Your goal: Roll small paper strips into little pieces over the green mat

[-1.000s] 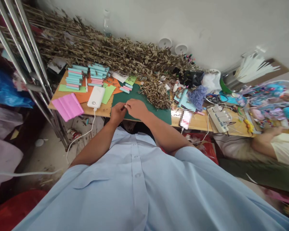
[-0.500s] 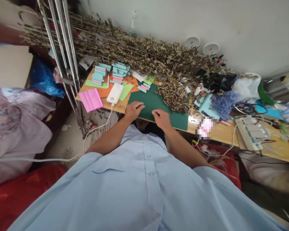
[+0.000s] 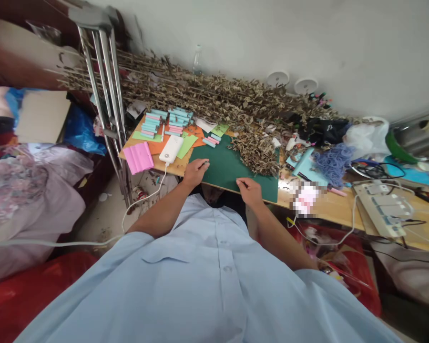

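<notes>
My left hand [image 3: 196, 173] is closed in a pinch over the left front edge of the green mat [image 3: 218, 167]; whatever its fingertips hold is too small to name. Across the front of the mat, my right hand [image 3: 250, 191] has its thumb and forefinger pressed together, and I cannot make out anything between them. A heap of dried leaves [image 3: 259, 151] lies on the mat beyond my right hand. A few small pink and blue paper rolls [image 3: 211, 140] rest at the mat's far left corner.
Left of the mat are a white power bank [image 3: 171, 148] with a cable, pink paper [image 3: 138, 157] and stacked rolls [image 3: 179, 116]. Dried stalks [image 3: 200, 93] line the wall. Rightward lie a phone [image 3: 306, 199], blue yarn [image 3: 334, 162] and a power strip [image 3: 382, 207]. Crutches [image 3: 105, 81] stand left.
My hands have moved somewhat farther apart, the right one shifting rightward along the mat's front edge. The view has tilted upward, so the table sits lower in it.
</notes>
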Available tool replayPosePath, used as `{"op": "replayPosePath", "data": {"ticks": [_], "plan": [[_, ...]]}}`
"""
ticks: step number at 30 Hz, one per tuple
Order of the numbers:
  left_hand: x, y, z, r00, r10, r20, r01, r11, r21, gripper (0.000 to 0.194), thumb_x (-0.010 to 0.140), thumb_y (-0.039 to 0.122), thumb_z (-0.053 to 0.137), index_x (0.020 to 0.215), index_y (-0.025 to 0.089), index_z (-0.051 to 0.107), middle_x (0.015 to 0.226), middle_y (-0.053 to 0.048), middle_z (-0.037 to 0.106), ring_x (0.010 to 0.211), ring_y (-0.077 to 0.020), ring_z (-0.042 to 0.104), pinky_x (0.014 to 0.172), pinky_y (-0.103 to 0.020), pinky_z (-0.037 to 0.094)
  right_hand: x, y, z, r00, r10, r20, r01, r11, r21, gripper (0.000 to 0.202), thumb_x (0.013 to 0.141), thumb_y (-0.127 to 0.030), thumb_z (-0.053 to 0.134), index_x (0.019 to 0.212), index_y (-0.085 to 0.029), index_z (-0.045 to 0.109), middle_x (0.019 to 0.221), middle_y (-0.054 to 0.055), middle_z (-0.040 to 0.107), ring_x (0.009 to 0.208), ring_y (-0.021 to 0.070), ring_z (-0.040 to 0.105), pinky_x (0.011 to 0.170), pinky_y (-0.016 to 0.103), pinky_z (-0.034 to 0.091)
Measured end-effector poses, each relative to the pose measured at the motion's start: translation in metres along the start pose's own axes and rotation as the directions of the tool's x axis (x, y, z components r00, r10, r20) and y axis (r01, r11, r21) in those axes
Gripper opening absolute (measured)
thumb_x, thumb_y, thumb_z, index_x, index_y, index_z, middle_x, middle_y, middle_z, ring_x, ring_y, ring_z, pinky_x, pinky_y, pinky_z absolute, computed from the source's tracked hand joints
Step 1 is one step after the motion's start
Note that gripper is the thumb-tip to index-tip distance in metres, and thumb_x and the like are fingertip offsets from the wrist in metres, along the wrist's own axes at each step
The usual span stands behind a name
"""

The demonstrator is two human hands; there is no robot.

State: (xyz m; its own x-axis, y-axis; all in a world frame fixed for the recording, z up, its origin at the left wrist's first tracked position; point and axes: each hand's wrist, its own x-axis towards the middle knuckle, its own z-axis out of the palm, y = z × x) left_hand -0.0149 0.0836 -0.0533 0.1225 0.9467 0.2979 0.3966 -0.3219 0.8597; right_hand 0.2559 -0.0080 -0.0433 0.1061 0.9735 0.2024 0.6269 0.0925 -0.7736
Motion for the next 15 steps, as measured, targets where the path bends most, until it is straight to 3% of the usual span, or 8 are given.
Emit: {"op": "replayPosePath", "data": {"ticks": [3,10,12,15], "plan": [[0.006,-0.002,-0.001,1.0,0.007,0.0,-0.007,0.999,0.038,0.026,0.099,0.034,0.062,0.114,0.02,0.078,0.093,-0.006,0.077,0.087,-0.0175,0.073,0.088,-0.033,0.06,-0.001,-0.002,0.001,0.999,-0.032,0.016,0.032,0.999,0.007,0.028,0.094,-0.045,0.057,0.09,-0.028,0.078,0.098,0.009,0.081,0.094,0.0298,0.076,0.093,0.05,0.06],[0.048,-0.002,-0.005,0.99,0.082,-0.117,-0.056,0.976,0.209,0.024,0.096,0.034,0.067,0.114,0.022,0.078,0.114,-0.011,0.078,0.108,-0.0257,0.071,0.099,-0.041,0.057,-0.007,-0.012,-0.001,0.994,-0.095,0.058,0.093,0.995,0.038,0.026,0.097,-0.041,0.056,0.092,-0.026,0.078,0.098,0.008,0.081,0.093,0.026,0.075,0.091,0.044,0.06],[0.059,-0.007,-0.006,0.989,0.137,-0.053,-0.118,0.956,0.267,0.023,0.094,0.029,0.067,0.112,0.021,0.079,0.114,-0.012,0.077,0.11,-0.027,0.069,0.102,-0.043,0.056,-0.006,-0.008,-0.009,0.994,-0.105,0.027,0.103,0.994,0.043,0.026,0.097,-0.04,0.058,0.093,-0.024,0.078,0.098,0.009,0.08,0.093,0.0248,0.074,0.09,0.041,0.059],[0.066,-0.012,-0.006,0.984,0.139,0.111,-0.172,0.905,0.39,0.022,0.09,0.019,0.064,0.104,0.021,0.081,0.114,-0.012,0.076,0.112,-0.0281,0.068,0.106,-0.045,0.053,0.002,0.006,-0.029,0.986,-0.062,-0.152,0.052,0.996,-0.072,0.026,0.097,-0.039,0.058,0.096,-0.022,0.078,0.097,0.01,0.079,0.091,0.0244,0.072,0.09,0.04,0.058]]}}
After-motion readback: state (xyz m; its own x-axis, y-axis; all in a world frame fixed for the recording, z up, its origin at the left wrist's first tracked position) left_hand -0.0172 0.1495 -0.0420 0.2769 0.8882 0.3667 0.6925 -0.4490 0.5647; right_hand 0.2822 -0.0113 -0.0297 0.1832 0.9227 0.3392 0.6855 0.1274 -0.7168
